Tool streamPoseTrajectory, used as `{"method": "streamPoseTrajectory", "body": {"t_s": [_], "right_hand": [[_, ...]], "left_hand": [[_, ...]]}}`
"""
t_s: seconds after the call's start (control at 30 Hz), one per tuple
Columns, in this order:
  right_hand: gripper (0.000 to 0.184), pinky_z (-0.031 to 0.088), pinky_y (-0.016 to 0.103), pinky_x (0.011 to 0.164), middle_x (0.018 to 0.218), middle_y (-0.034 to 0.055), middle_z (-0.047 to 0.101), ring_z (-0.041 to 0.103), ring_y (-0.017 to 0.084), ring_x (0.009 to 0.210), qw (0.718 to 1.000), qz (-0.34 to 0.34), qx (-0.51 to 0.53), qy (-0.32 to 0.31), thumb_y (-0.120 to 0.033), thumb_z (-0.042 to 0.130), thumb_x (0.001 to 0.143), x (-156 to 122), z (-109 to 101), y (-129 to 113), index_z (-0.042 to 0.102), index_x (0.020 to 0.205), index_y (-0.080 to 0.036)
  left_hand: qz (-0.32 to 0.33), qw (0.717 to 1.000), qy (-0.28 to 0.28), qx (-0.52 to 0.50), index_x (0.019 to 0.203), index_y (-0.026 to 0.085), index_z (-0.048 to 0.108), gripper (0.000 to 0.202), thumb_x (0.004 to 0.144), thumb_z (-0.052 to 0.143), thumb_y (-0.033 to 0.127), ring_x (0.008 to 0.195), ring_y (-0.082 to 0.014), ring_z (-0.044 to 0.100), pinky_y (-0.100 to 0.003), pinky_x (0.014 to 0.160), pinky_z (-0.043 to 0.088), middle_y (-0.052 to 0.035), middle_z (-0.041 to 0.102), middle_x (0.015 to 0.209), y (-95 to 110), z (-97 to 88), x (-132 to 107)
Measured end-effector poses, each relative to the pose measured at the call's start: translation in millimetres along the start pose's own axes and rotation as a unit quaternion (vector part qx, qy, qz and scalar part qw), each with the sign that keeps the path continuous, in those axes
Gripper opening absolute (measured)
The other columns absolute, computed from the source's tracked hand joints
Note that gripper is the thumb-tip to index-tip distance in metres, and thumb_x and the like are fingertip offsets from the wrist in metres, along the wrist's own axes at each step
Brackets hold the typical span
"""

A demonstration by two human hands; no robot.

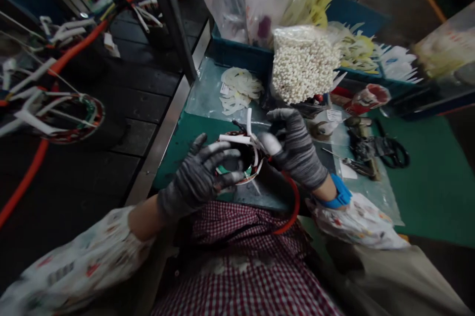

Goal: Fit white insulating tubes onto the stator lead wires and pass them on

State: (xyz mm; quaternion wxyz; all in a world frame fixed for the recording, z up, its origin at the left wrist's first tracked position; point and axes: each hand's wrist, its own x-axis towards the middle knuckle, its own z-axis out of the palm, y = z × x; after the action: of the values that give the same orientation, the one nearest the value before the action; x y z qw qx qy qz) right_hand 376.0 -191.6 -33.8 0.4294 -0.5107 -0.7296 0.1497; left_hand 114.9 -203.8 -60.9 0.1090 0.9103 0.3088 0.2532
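A motor stator [249,179], round with a green and red winding rim, is on the bench close to my body. My left hand [200,172], in a grey striped glove, lies over its left side with fingers spread. A white sleeve [235,139] crosses the top of the stator, and another white sleeve [249,120] sticks up behind it. My right hand [295,145], gloved too, is closed at the stator's right edge beside the white sleeves; its fingertips hide what they pinch. An orange-red hose [296,202] curves down below this hand.
Behind the stator sit a bag of small white pieces [304,64] and blue bins [239,54] of plastic strips. Pale strips [241,86] lie on a plastic sheet. Black-handled scissors [397,153] and other tools are at right. Another stator [98,118] stands left, past a metal post [172,19].
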Motion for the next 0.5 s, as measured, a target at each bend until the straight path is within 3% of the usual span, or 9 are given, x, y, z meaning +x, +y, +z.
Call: {"method": "streamPoseTrajectory", "body": {"t_s": [0.07, 0.13, 0.17, 0.27, 0.4, 0.5], "right_hand": [[0.053, 0.062, 0.057, 0.1, 0.123, 0.0169, 0.071, 0.07, 0.034, 0.114, 0.996, 0.013, -0.018, -0.082, -0.05, 0.072, 0.098, -8, 1, 3, 0.063, 0.138, -0.016], [0.056, 0.061, 0.055, 0.103, 0.125, 0.0173, 0.071, 0.068, 0.035, 0.119, 0.981, 0.015, -0.045, -0.186, -0.048, 0.073, 0.097, -9, 6, 7, 0.065, 0.142, -0.016], [0.054, 0.061, 0.054, 0.103, 0.125, 0.0178, 0.07, 0.067, 0.034, 0.118, 0.973, 0.01, -0.062, -0.22, -0.044, 0.073, 0.097, -5, 9, 10, 0.066, 0.142, -0.015], [0.046, 0.063, 0.049, 0.098, 0.126, 0.019, 0.069, 0.067, 0.028, 0.106, 0.952, -0.06, -0.076, -0.29, -0.033, 0.075, 0.094, 25, 13, 23, 0.071, 0.134, -0.011], [0.039, 0.063, 0.039, 0.097, 0.126, 0.0116, 0.07, 0.068, 0.021, 0.102, 0.905, -0.17, -0.023, -0.389, -0.024, 0.08, 0.09, 69, 14, 40, 0.075, 0.128, -0.015], [0.046, 0.064, 0.036, 0.092, 0.129, 0.0112, 0.07, 0.07, 0.019, 0.101, 0.905, -0.202, -0.015, -0.373, -0.032, 0.083, 0.093, 72, 11, 46, 0.073, 0.135, -0.016]], "left_hand": [[0.023, 0.999, 0.027, 0.037, 0.117, 0.034, 0.079, 0.023, 0.101, 0.07, 0.02, 0.11, -0.0249, 0.077, -0.044, 0.102, 0.065, -0.0013, 0.081, 0.113, -3, -11.5, 0], [0.095, 0.992, 0.02, 0.08, 0.126, 0.032, 0.077, 0.031, 0.106, 0.059, 0.016, 0.096, -0.0197, 0.075, -0.027, 0.075, 0.062, -0.0015, 0.081, 0.109, -6, -23.1, 4], [0.141, 0.985, 0.006, 0.096, 0.129, 0.032, 0.076, 0.035, 0.107, 0.056, 0.015, 0.095, -0.0188, 0.074, -0.024, 0.07, 0.058, -0.0008, 0.081, 0.111, -7, -28.5, 8], [0.232, 0.962, -0.028, 0.14, 0.122, 0.03, 0.078, 0.033, 0.107, 0.054, 0.014, 0.097, -0.0195, 0.073, -0.026, 0.072, 0.056, -0.001, 0.082, 0.115, -10, -41.8, 21], [0.245, 0.946, -0.028, 0.21, 0.102, 0.025, 0.079, 0.025, 0.105, 0.057, 0.014, 0.085, -0.0219, 0.074, -0.033, 0.071, 0.054, -0.0019, 0.083, 0.099, -9, -51.0, 31], [0.245, 0.947, -0.006, 0.21, 0.103, 0.025, 0.079, 0.027, 0.104, 0.056, 0.01, 0.092, -0.0207, 0.074, -0.035, 0.085, 0.054, -0.0002, 0.084, 0.101, -9, -50.0, 25]]}}
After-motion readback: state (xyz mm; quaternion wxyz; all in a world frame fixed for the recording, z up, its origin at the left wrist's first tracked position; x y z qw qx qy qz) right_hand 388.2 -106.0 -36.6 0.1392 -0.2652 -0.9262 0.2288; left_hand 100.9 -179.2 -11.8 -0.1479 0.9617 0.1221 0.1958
